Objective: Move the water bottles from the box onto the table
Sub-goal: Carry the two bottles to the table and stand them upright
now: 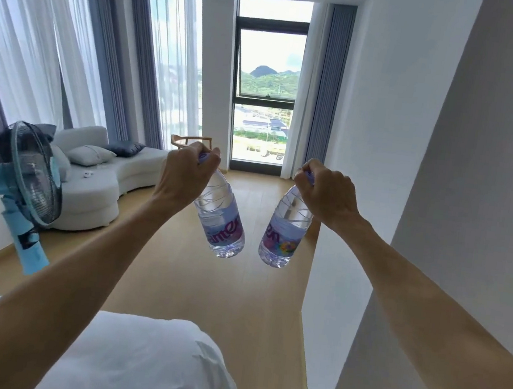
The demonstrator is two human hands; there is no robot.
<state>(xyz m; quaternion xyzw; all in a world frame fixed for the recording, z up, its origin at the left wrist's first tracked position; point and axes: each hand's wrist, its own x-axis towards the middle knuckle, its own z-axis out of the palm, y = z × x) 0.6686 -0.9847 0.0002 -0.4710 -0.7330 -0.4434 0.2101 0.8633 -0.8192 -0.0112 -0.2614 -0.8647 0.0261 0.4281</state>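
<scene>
I hold two clear plastic water bottles with purple labels and purple caps out in front of me, both hanging in the air above the wooden floor. My left hand (183,174) grips the left water bottle (221,219) round its cap and neck. My right hand (326,193) grips the right water bottle (284,233) the same way. The bottles tilt with their bases toward each other, a small gap between them. No box and no table is in view.
A blue standing fan (23,185) is at the left. Behind it stands a white curved sofa (94,187) with cushions. A white bed corner (138,360) lies below my arms. A white wall (439,217) runs along the right. A wooden chair (187,142) stands by the window.
</scene>
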